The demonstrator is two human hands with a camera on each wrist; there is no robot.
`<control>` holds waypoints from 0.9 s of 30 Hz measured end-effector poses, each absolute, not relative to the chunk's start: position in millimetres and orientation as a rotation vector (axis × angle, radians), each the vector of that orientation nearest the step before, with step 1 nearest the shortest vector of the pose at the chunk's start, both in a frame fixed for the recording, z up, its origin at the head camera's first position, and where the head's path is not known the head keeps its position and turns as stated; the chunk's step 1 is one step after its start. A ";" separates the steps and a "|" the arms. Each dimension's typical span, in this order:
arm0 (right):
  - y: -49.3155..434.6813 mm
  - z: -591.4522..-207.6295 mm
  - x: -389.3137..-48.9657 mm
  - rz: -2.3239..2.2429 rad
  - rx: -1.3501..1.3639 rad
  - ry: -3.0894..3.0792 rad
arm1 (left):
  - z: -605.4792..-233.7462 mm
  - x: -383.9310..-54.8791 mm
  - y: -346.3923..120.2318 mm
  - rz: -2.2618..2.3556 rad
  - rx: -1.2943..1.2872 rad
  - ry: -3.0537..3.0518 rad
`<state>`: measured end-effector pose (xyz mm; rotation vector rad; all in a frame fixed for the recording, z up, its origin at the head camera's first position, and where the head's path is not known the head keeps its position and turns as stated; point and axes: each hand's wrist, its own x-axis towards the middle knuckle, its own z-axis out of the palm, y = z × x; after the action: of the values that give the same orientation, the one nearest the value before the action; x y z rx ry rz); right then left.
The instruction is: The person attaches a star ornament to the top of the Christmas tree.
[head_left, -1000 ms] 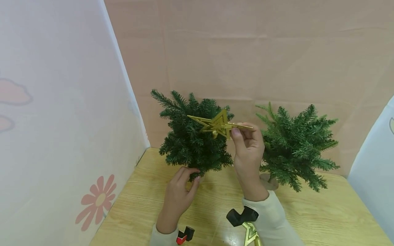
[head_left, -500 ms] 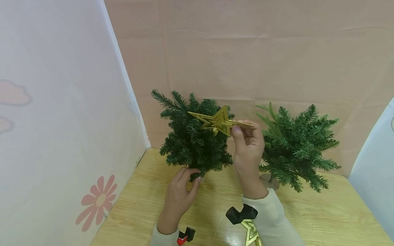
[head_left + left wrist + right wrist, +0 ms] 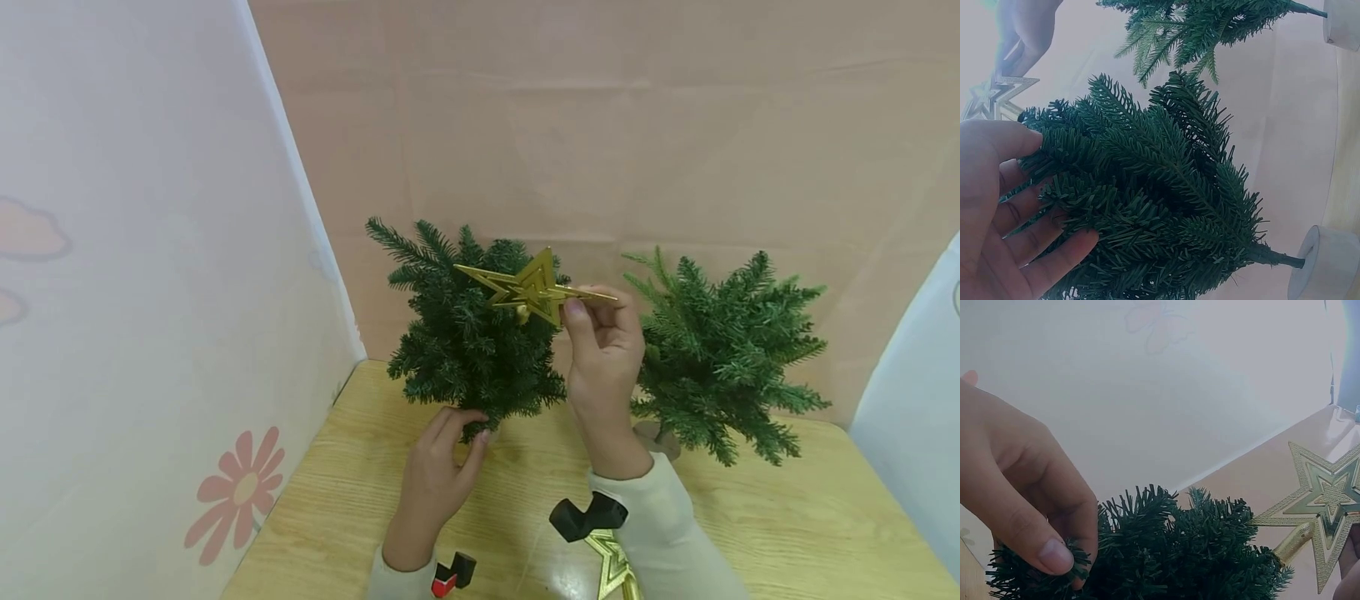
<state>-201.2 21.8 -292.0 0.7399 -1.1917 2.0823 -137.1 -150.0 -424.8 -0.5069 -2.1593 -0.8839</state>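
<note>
A gold star tree topper (image 3: 536, 287) with a short tube (image 3: 1292, 544) under it lies tilted near the top of a small artificial Christmas tree (image 3: 480, 342). My right hand (image 3: 606, 367) pinches one point of the star between thumb and fingers. The tube overlaps the tree's tip in the right wrist view; whether the tip is inside cannot be told. My left hand (image 3: 438, 471) holds a branch on the tree's near side, thumb and fingers around the needles (image 3: 1116, 206). The tree's round white base (image 3: 1329, 265) shows in the left wrist view.
A second small tree (image 3: 735, 358) stands to the right on the wooden table (image 3: 322, 500). Another gold star (image 3: 611, 567) lies near the front edge, partly behind my right sleeve. A patterned wall (image 3: 150, 333) borders the left side.
My right hand has risen slightly with the star topper, which is tilted a little differently. The left hand stays where it was on the branch.
</note>
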 end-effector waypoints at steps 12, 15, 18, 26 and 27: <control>16.9 -282.0 -203.3 2.109 0.749 -1.149 | -423.9 -137.3 -149.5 -0.865 -0.513 -2.156; 15.5 -280.2 -204.4 2.114 0.752 -1.138 | -423.7 -137.4 -149.7 -0.868 -0.513 -2.154; 14.3 -278.5 -205.4 2.117 0.756 -1.138 | -423.5 -137.2 -149.9 -0.869 -0.514 -2.154; 11.4 -272.4 -208.2 2.118 0.759 -1.133 | -423.4 -137.2 -150.4 -0.860 -0.514 -2.155; 11.0 -271.7 -208.7 2.116 0.760 -1.131 | -423.4 -137.3 -150.4 -0.861 -0.515 -2.153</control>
<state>-208.7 11.0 -271.7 0.7601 -1.1309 2.1158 -137.3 -150.4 -423.4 -0.5150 -2.1528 -0.8607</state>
